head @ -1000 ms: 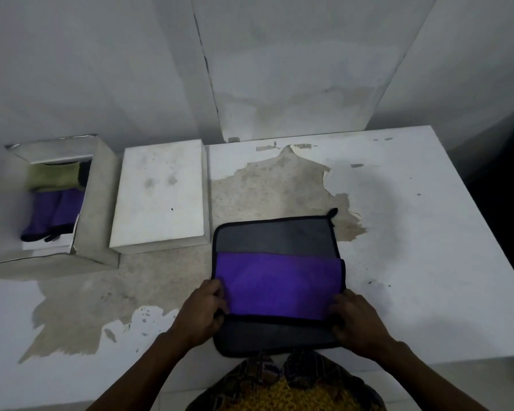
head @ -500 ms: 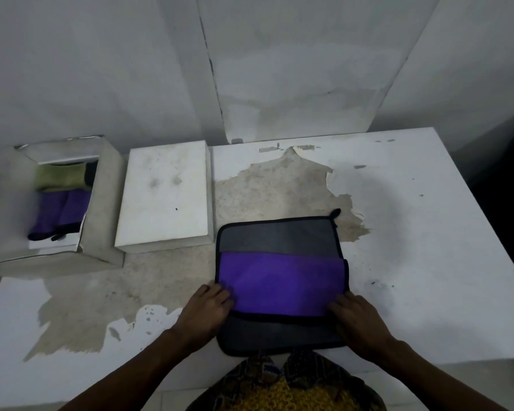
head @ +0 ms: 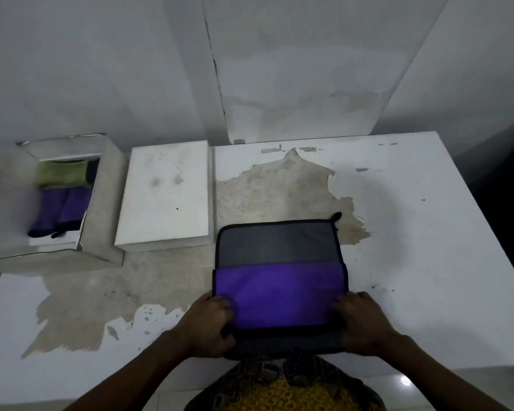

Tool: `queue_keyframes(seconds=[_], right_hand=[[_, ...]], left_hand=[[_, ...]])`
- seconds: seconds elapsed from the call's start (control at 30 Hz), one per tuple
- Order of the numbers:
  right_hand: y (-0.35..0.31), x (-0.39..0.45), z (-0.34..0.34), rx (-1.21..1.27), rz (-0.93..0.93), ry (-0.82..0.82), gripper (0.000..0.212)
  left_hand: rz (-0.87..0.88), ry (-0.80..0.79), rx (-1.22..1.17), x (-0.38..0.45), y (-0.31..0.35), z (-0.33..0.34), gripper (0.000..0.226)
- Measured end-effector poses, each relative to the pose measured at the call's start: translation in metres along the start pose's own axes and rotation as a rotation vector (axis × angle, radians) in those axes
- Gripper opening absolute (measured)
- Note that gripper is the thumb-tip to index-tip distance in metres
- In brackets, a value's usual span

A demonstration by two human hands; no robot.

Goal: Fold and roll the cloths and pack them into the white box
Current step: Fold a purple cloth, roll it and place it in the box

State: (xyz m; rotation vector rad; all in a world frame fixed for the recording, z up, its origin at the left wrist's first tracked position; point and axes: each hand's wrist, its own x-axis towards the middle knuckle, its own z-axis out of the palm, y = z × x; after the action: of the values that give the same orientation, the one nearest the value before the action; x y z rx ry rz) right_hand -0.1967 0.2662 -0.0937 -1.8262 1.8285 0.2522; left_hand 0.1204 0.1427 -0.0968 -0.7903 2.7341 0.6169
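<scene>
A grey cloth with black trim (head: pixel 276 243) lies flat near the table's front edge, with a purple band (head: pixel 279 292) folded across its middle. My left hand (head: pixel 207 324) grips the cloth's near left corner and my right hand (head: pixel 362 321) grips the near right corner, fingers resting on the purple band. The open white box (head: pixel 101 185) stands at the far left and holds a rolled green cloth (head: pixel 61 175) and rolled purple cloths (head: pixel 61 207).
The box's white lid (head: pixel 166 194) lies between the box and the cloth. The white table (head: pixel 413 232) has a large patch of peeled paint in the middle. A stained wall rises behind. The table's front edge is close to my body.
My hands stay at the near corners and have shifted only slightly; the camera view has moved a little. The cloth's fold looks the same.
</scene>
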Motion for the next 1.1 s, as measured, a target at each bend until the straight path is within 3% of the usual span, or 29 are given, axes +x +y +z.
queue_keyframes(seconds=[0.13,0.23,0.3,0.4,0.47,0.57,0.8,1.1], right_hand=[[-0.015,0.011,-0.013,0.152,0.064,0.255,0.006],[-0.045,0.026,-0.012,0.158,0.026,0.437,0.033],[-0.064,0.039,-0.005,0.188,-0.044,0.427,0.047],[-0.073,0.055,0.015,0.26,-0.051,0.271,0.069],[-0.064,0.061,0.029,0.172,-0.032,0.167,0.072],[-0.043,0.06,0.042,0.055,0.016,0.141,0.071],[-0.003,0.052,0.04,0.111,0.234,0.15,0.104],[-0.003,0.054,0.028,0.135,0.243,0.128,0.105]], left_hand=[[-0.083,0.169,-0.01,0.025,0.011,-0.018,0.008],[-0.109,0.322,0.063,0.049,0.036,-0.021,0.028],[-0.065,0.323,0.021,0.069,0.052,-0.009,0.039],[-0.128,0.116,-0.01,0.089,0.063,0.015,0.062],[-0.166,0.064,0.044,0.091,0.056,0.032,0.069],[-0.203,0.093,0.069,0.08,0.034,0.048,0.074],[-0.474,0.148,-0.038,0.036,-0.021,0.054,0.095],[-0.464,0.125,-0.107,0.036,-0.021,0.038,0.101]])
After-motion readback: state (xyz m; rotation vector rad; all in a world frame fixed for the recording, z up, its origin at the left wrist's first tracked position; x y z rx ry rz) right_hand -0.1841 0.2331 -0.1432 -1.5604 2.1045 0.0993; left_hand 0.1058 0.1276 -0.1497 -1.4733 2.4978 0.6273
